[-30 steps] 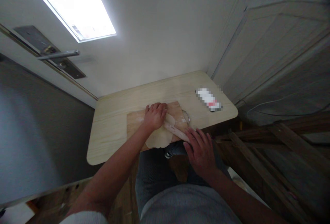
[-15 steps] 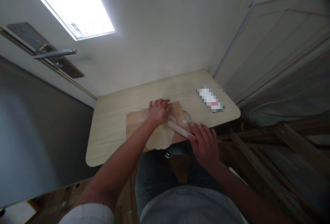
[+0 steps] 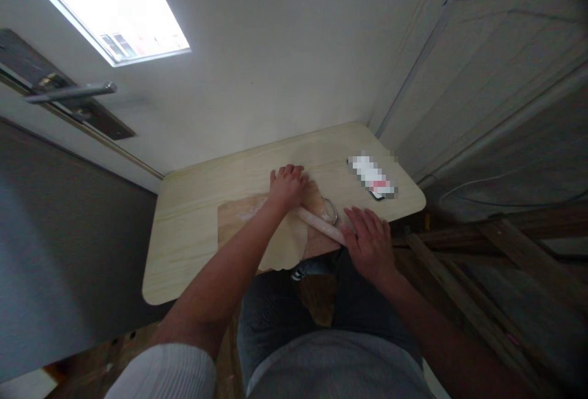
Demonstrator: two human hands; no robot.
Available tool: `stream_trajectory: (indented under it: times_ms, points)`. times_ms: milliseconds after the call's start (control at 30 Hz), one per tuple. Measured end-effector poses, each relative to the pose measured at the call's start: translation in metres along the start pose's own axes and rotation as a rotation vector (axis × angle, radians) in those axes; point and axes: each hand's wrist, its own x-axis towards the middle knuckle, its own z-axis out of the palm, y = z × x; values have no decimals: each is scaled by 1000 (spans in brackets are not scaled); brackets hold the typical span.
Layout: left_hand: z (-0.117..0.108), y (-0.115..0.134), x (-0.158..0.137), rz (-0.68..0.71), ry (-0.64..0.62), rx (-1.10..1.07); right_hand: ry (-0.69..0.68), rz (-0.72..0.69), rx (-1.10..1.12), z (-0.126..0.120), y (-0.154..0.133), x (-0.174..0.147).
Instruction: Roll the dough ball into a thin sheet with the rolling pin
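Note:
A pale wooden rolling pin (image 3: 320, 226) lies aslant over a thin sheet of dough (image 3: 285, 249) on a wooden cutting board (image 3: 229, 222). My left hand (image 3: 288, 187) covers the pin's far end, fingers curved over it. At the near end, my right hand (image 3: 371, 241) grips the pin between thumb and palm, its fingers pointing forward. Part of the dough is hidden under my left forearm, and its scalloped edge hangs at the board's front. White flour dusts the board. A metal ring handle (image 3: 332, 211) sticks out at the board's right corner.
The board sits on a light wood table (image 3: 184, 233) with rounded corners, pushed against a white door. A phone (image 3: 374, 178), blurred out, lies at the table's right. A door handle (image 3: 73, 92) juts out at left; wooden slats (image 3: 450, 282) stand at right.
Both hands and the rolling pin have shifted slightly forward, away from my body, relative to the board. The whole view has moved a little to the right.

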Motion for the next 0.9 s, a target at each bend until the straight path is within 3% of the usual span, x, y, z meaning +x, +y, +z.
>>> stream_trajectory:
  times_ms: [300,900]
  points:
    - [2,1,0,-21,43,2,1,-17,20,1,0,0]
    - [-12,-16,-55,-15,37,-40,-54,-148,20,-14,-48,-50]
